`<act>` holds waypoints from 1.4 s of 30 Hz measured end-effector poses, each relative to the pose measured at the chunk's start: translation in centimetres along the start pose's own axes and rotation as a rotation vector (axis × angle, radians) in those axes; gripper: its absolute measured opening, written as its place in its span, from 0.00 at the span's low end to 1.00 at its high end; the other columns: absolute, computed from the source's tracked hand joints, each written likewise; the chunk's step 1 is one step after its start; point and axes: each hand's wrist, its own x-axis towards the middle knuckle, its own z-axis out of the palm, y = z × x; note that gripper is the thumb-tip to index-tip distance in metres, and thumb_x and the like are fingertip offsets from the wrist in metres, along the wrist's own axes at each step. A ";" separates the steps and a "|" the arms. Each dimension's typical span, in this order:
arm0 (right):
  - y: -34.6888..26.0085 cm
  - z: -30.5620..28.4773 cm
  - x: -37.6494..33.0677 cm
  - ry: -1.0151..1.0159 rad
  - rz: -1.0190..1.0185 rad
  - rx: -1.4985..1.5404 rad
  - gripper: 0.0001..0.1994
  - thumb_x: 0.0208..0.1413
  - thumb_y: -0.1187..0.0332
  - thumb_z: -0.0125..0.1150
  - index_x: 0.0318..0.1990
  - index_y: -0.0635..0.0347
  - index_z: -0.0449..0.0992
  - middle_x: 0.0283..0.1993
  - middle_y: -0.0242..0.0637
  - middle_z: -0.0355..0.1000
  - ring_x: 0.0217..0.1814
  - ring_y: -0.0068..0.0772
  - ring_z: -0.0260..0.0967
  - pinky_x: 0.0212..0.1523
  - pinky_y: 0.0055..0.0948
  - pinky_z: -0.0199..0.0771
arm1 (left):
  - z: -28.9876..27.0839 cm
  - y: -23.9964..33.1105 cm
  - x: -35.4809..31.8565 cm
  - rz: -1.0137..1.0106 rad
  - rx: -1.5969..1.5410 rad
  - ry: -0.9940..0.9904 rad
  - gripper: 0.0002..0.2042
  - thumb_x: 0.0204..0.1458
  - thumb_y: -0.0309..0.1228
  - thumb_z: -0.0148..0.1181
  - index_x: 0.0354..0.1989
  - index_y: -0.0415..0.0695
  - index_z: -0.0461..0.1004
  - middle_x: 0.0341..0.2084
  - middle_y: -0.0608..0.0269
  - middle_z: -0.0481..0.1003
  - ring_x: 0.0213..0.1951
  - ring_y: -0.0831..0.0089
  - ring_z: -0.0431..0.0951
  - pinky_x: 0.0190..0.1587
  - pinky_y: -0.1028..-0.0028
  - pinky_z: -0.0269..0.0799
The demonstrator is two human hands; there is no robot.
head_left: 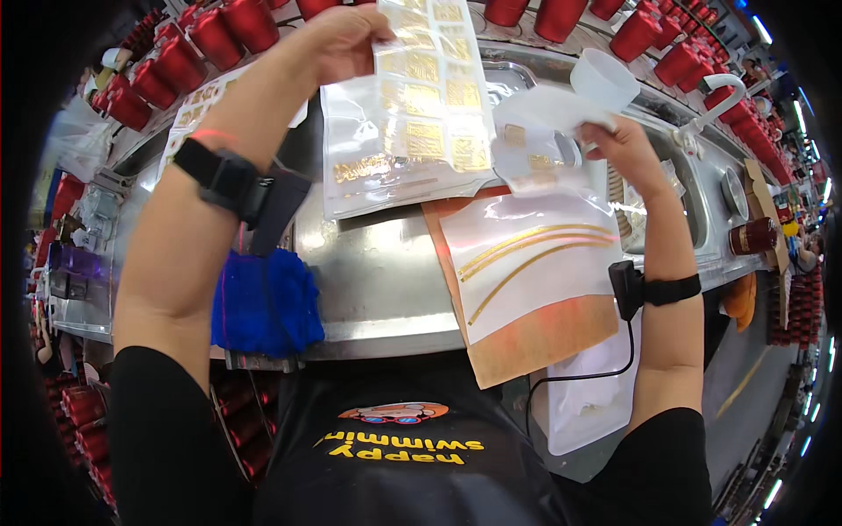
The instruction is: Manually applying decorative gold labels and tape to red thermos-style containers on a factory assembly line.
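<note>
At the top, my left hand (346, 42) is closed on the left edge of a long white sheet of gold decals (427, 96), which hangs over a stack of clear-covered sheets (355, 188). To the right, my right hand (621, 149) pinches the corner of a translucent sheet (535, 118) with a few gold patches, lifted and partly blurred. Below it lies a white sheet with curved gold strips (535, 272), resting on a brown board (548, 346) that juts over the counter's front edge.
The steel counter (368, 280) has a blue cloth (267, 302) at its front left. A translucent white tub (605, 79), a tap (724, 83) and a sink basin are at the right. Red cups (215, 39) line the back. A white tray (588, 399) sits below the board.
</note>
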 end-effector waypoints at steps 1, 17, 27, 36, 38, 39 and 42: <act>0.1 -0.9 0.2 0.055 0.048 0.094 0.09 0.60 0.66 0.55 0.41 0.59 0.77 0.37 0.27 0.75 0.40 0.18 0.72 0.39 0.22 0.76 | 1.9 -0.5 0.4 -0.026 0.031 0.045 0.19 0.47 0.18 0.46 0.50 0.39 0.67 0.42 0.56 0.74 0.42 0.62 0.78 0.48 0.60 0.75; -0.3 -6.4 1.9 0.071 0.082 0.253 0.13 0.60 0.69 0.50 0.49 0.63 0.71 0.43 0.35 0.72 0.44 0.25 0.71 0.44 0.31 0.78 | 3.3 -5.1 5.5 -0.214 0.137 0.140 0.18 0.44 0.16 0.41 0.46 0.39 0.66 0.39 0.55 0.73 0.42 0.61 0.78 0.49 0.59 0.74; -2.0 -8.3 6.0 0.019 -0.046 0.421 0.13 0.58 0.68 0.51 0.47 0.64 0.72 0.37 0.31 0.72 0.35 0.22 0.71 0.39 0.32 0.80 | 6.8 -9.8 10.4 -0.096 -0.132 0.018 0.20 0.44 0.12 0.41 0.46 0.40 0.69 0.39 0.53 0.74 0.40 0.60 0.77 0.46 0.57 0.76; 1.5 -0.9 13.9 0.287 0.232 0.389 0.25 0.53 0.68 0.52 0.60 0.57 0.61 0.40 0.32 0.70 0.33 0.21 0.66 0.32 0.24 0.71 | 10.0 -10.0 8.3 -0.231 -0.224 0.003 0.17 0.59 0.38 0.48 0.51 0.40 0.68 0.48 0.52 0.73 0.49 0.62 0.75 0.54 0.59 0.69; 3.7 -2.6 13.7 0.310 0.180 0.044 0.26 0.53 0.66 0.53 0.61 0.58 0.61 0.42 0.32 0.69 0.34 0.22 0.66 0.32 0.25 0.70 | 10.5 -9.6 7.5 -0.250 -0.052 -0.146 0.27 0.55 0.44 0.56 0.58 0.39 0.62 0.50 0.52 0.71 0.51 0.64 0.72 0.54 0.61 0.68; 5.1 -3.9 13.2 0.317 0.126 -0.304 0.27 0.54 0.65 0.53 0.63 0.59 0.60 0.44 0.33 0.69 0.35 0.22 0.65 0.32 0.26 0.69 | 11.4 -9.8 7.5 -0.260 -0.055 -0.170 0.27 0.55 0.44 0.56 0.58 0.39 0.62 0.50 0.52 0.71 0.51 0.64 0.72 0.54 0.61 0.68; 2.3 -3.6 9.6 0.261 0.107 -0.218 0.28 0.53 0.64 0.53 0.63 0.59 0.61 0.45 0.35 0.71 0.40 0.26 0.67 0.40 0.28 0.68 | 9.1 -11.0 8.3 -0.112 0.459 0.138 0.19 0.43 0.28 0.62 0.44 0.34 0.68 0.34 0.50 0.71 0.40 0.58 0.75 0.41 0.57 0.74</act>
